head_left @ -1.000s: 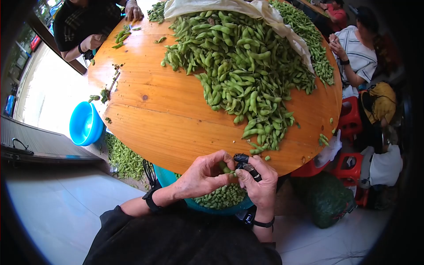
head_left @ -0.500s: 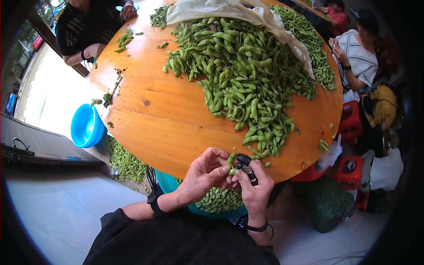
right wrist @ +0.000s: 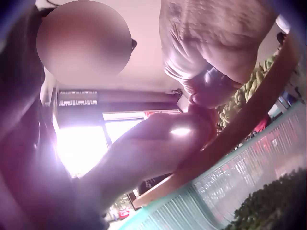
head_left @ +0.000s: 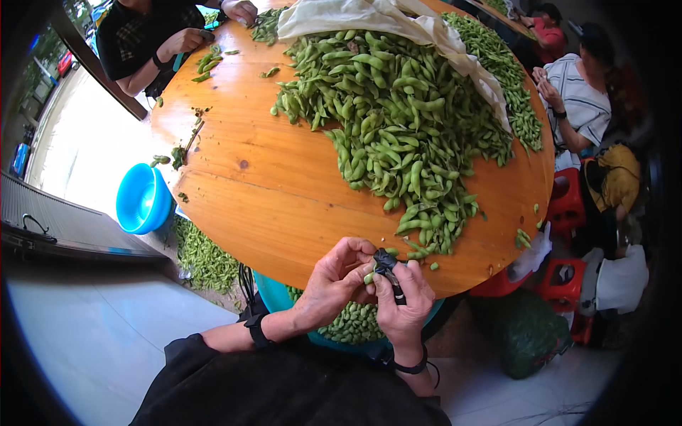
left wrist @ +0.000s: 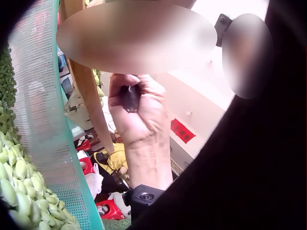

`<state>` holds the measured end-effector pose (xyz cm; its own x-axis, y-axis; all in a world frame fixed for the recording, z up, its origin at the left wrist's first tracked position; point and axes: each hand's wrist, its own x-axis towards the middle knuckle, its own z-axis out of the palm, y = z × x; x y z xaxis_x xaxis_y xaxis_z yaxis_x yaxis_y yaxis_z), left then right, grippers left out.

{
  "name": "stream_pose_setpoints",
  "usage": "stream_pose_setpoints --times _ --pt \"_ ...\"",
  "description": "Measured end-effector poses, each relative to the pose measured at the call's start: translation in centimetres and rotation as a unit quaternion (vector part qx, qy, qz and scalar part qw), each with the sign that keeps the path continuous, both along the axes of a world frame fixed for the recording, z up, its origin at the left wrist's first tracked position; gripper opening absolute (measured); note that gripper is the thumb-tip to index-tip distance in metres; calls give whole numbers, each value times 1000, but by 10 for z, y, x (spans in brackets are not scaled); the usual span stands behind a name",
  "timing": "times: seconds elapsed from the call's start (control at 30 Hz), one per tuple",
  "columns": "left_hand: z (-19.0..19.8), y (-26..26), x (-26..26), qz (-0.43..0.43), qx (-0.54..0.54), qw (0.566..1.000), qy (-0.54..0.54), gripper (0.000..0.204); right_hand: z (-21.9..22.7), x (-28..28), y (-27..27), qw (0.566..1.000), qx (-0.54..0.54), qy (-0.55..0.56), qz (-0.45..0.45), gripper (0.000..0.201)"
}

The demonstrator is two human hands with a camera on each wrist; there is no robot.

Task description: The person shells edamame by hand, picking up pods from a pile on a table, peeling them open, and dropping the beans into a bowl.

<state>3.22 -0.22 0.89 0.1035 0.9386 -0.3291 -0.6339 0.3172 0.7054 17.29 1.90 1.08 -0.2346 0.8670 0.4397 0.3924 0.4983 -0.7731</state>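
Nearest, a plain black shirt (head_left: 284, 383) spreads in front of the round, orange-brown wooden table (head_left: 256, 206). At the table's near edge, the left hand (head_left: 328, 285) pinches a small green bean pod (head_left: 369, 277), mostly hidden by fingers; the right hand (head_left: 405, 302), with shiny black wrapping (head_left: 384, 261) about its fingers, grips the same pod from the other side. Each wrist wears a black strap (head_left: 257, 332). Below the table's near edge, under the hands, is a turquoise plastic mesh basket (head_left: 268, 290) holding plump, pale green beans (head_left: 353, 323). Off the table's left edge is a round, bright blue plastic bowl (head_left: 142, 202), with loose green pods (head_left: 206, 257) on the floor near it. Off the table's right edge are a bulging dark green bag (head_left: 524, 334) and red plastic stools (head_left: 565, 273). Across the table's far half lies a large heap of green pods (head_left: 398, 113), a cream cloth (head_left: 376, 19) draped along its back. Beyond the table's far left edge is a person in a black top (head_left: 131, 53); beyond its right edge, a person in a white striped shirt (head_left: 577, 92).
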Motion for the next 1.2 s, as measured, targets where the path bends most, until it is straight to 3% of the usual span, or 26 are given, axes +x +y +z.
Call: stream_pose_setpoints --times 0.2,0.23,0.3,0.37,0.5,0.57,0.63,0.7,0.83,0.97,1.07,1.1,1.13,1.17,1.2 --pt "-9 -2 0 23 27 998 42 15 -16 -15 -3 993 83 -65 -54 21" --pt "-10 -2 -3 5 13 1000 -12 16 -17 -15 -2 990 98 -74 -72 21" --pt "-11 -2 -5 -13 -1 998 -65 16 -15 -10 -1 998 -10 20 -66 18" --pt "-13 -2 -7 -55 42 997 -39 15 -14 -3 -4 998 -13 13 -67 18" --pt "-5 -2 -15 -80 38 992 -87 13 -11 6 -7 997 -45 44 -53 18" --pt "-5 -4 -18 -87 32 990 -107 15 -11 16 -9 979 -173 113 2 28" --pt "-13 -8 -19 -117 64 979 -156 18 -11 17 -9 978 -170 122 11 25" --pt "-16 -10 -17 -111 55 975 -185 20 -5 14 -6 999 0 49 22 24" --pt "-20 -12 -8 -85 24 962 -257 21 -7 17 -10 998 62 9 3 20" --pt "-22 -15 -3 -73 -1 964 -256 20 -7 15 -13 996 84 7 -1 22" --pt "-18 -17 -3 -53 10 970 -237 18 -9 18 -15 998 27 49 16 24" --pt "-17 -17 -8 -92 37 981 -168 17 -12 23 -17 989 -94 115 18 27" --pt "-15 -17 -14 -130 65 985 -98 17 -14 28 -17 961 -213 179 20 30" --pt "-6 -18 -20 -131 65 984 -98 17 -10 32 -15 961 -212 178 19 30" --pt "6 -20 -28 -198 75 977 11 16 -4 36 -14 906 -299 291 68 33"
